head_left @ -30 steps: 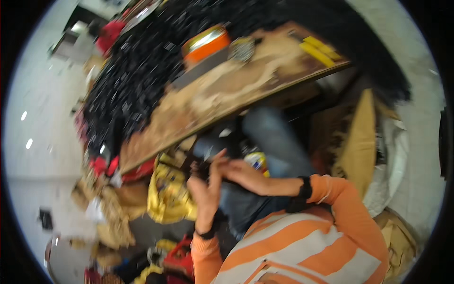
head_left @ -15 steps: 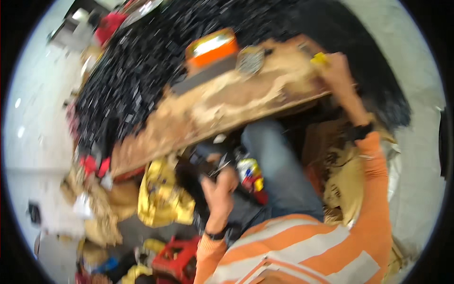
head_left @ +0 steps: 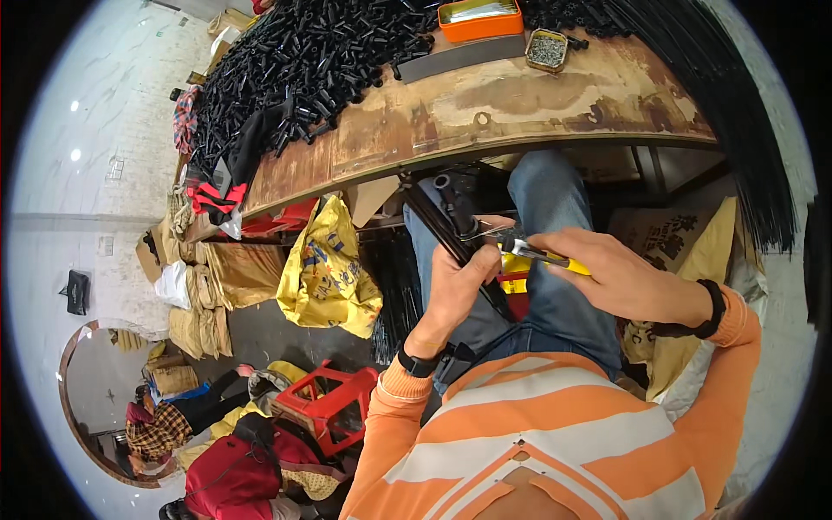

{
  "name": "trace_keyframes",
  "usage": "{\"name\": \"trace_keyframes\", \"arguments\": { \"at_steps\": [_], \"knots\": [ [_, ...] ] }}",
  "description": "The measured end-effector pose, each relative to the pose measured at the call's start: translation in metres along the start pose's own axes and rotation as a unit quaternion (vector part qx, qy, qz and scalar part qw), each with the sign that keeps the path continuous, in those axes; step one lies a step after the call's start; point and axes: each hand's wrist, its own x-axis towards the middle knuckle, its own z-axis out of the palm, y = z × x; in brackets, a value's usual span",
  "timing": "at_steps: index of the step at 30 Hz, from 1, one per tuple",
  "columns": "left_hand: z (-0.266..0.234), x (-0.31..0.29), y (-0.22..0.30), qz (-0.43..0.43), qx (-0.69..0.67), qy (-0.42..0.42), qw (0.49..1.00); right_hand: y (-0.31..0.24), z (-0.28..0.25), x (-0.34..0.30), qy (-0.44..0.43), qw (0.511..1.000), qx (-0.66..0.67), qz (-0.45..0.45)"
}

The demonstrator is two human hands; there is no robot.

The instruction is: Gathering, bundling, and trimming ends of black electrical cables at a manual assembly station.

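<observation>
Over my lap, my left hand [head_left: 457, 290] is closed around several slim black rods [head_left: 426, 212] and a short black tubular piece [head_left: 453, 206] with a round opening at its upper end. A thin silvery strand sticks out by the left fingertips; I cannot make out what it belongs to. My right hand [head_left: 620, 282] grips a yellow-handled tool [head_left: 568, 263] with a grey metal front, whose exact kind is unclear. Its front end meets the work just beside my left thumb. The fingers partly hide where tool and rods come together.
A worn wooden table [head_left: 373, 139] crosses ahead, bearing a heap of black tubular parts [head_left: 303, 65], an orange box [head_left: 479, 22], a grey strip [head_left: 464, 61] and a dish of small metal bits [head_left: 548, 52]. Long black rods [head_left: 711, 78] overhang the right end. A yellow bag [head_left: 325, 273] and red stool [head_left: 334, 399] are left.
My right hand has come back from the table's right side to my lap, carrying the yellow-handled tool to my left hand. The left hand has risen slightly and rightward; the view has shifted.
</observation>
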Motion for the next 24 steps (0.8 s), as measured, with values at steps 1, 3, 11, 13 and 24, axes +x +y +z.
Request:
{"name": "trace_keyframes", "arguments": {
  "at_steps": [1, 3, 11, 13, 24],
  "knots": [
    [0.0, -0.003, 0.0, -0.011, 0.008, -0.014, 1.0, -0.005, 0.001, 0.0, -0.021, 0.999, -0.03, 0.016],
    [-0.001, -0.006, 0.001, -0.018, 0.015, -0.034, 0.999, -0.008, 0.002, 0.003, -0.026, 0.999, -0.033, 0.014],
    [-0.001, -0.011, 0.003, -0.024, 0.018, -0.073, 0.997, -0.013, 0.0, 0.003, 0.022, 0.995, -0.084, -0.044],
    [-0.008, -0.011, 0.004, -0.016, 0.028, -0.097, 0.995, -0.017, -0.013, 0.006, -0.063, 0.988, -0.123, -0.062],
    [-0.006, 0.008, 0.002, -0.046, -0.024, -0.097, 0.994, -0.012, -0.017, 0.002, 0.106, 0.916, -0.356, -0.153]
  ]
}}
